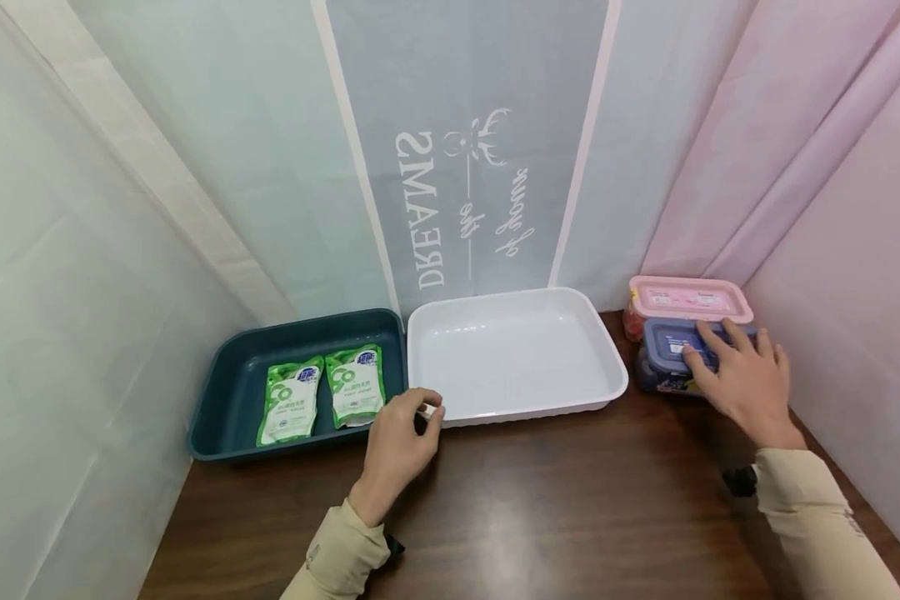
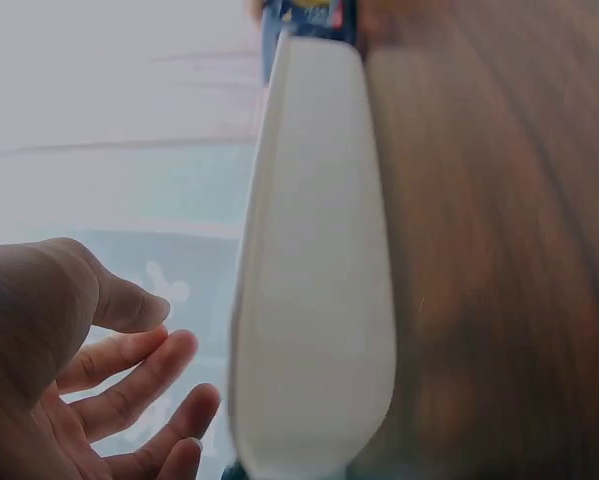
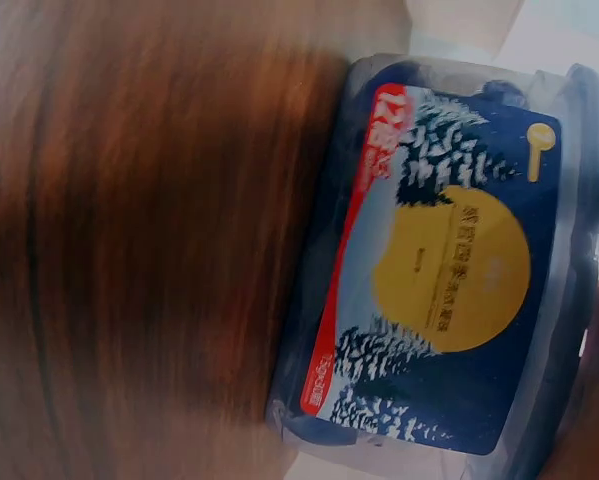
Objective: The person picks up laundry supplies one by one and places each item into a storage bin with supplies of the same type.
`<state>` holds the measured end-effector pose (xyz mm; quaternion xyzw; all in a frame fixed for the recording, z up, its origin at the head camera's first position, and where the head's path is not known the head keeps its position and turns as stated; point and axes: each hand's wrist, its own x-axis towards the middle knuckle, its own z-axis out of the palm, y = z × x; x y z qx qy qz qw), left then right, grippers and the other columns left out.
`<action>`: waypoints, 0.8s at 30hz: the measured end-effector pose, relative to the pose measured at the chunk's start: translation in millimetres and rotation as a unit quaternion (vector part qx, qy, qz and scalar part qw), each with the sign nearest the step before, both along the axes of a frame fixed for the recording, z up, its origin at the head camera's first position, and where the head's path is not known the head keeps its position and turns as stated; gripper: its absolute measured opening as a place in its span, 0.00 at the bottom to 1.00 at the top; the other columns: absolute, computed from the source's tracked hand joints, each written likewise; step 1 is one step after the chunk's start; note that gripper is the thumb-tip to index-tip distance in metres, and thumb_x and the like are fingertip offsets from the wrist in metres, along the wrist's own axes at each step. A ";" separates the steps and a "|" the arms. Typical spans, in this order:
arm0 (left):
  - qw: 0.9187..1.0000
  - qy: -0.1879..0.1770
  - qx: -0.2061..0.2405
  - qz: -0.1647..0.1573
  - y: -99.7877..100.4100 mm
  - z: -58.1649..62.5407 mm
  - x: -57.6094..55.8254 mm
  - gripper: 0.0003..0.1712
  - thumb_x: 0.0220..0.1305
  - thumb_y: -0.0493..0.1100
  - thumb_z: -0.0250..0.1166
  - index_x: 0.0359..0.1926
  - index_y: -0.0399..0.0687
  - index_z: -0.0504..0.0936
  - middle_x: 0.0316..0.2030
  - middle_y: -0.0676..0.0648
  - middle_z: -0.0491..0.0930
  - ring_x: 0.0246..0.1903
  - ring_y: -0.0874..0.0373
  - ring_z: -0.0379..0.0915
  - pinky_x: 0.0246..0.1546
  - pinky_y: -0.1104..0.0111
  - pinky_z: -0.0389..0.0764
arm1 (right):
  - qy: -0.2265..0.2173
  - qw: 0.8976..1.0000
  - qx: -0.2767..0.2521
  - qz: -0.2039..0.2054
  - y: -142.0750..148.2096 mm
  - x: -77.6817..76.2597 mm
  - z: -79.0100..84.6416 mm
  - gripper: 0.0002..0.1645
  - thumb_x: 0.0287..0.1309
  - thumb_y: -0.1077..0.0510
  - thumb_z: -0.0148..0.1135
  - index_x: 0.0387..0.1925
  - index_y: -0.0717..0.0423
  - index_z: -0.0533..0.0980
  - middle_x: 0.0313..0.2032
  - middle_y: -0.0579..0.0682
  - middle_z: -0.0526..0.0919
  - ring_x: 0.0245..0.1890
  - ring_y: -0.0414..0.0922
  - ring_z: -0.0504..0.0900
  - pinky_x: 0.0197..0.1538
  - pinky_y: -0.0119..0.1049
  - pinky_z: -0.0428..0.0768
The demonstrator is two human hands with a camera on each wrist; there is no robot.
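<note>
Your right hand (image 1: 746,383) spreads its grip wide over the blue box (image 1: 667,362) on the desk (image 1: 532,500); your left hand (image 1: 399,435), loosely curved, holds nothing. Only the right wrist view shows the box's label (image 3: 439,270) whole.

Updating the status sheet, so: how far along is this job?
Looks done: two green-and-white pouches lie in the dark teal tray. In hand: the right hand rests on the blue-lidded box; the left hand, near the white tray, holds nothing. Probably left: moving that box and the pink-lidded box behind it, since neither is in a tray.
</note>
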<state>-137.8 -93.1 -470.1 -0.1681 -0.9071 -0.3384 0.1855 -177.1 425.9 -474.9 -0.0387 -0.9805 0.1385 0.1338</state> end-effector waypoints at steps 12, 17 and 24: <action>0.994 0.005 -0.016 -0.107 68.0 4.2 3.6 0.05 0.72 0.42 0.71 0.46 0.49 0.88 0.44 0.52 0.89 0.42 0.56 0.85 0.45 0.62 0.86 | 0.004 1.000 -0.001 -0.006 -2.8 15.9 -1.5 0.42 0.79 0.35 0.42 0.83 0.52 0.60 0.81 0.71 0.54 0.77 0.85 0.42 0.73 0.83 0.37; 0.989 0.011 -0.027 -0.147 90.8 5.7 5.3 0.05 0.73 0.43 0.70 0.47 0.49 0.87 0.44 0.53 0.89 0.42 0.56 0.85 0.46 0.64 0.85 | 0.005 1.000 -0.001 -0.008 -5.3 22.2 -3.8 0.41 0.79 0.35 0.43 0.82 0.53 0.61 0.81 0.71 0.55 0.77 0.85 0.42 0.73 0.83 0.37; 0.980 0.039 -0.052 -0.189 121.2 5.9 11.9 0.07 0.72 0.43 0.70 0.48 0.49 0.87 0.44 0.53 0.88 0.43 0.60 0.85 0.47 0.71 0.84 | 0.007 1.000 0.005 -0.007 -10.6 30.2 -3.7 0.42 0.79 0.36 0.43 0.82 0.53 0.60 0.81 0.71 0.55 0.76 0.85 0.43 0.73 0.83 0.38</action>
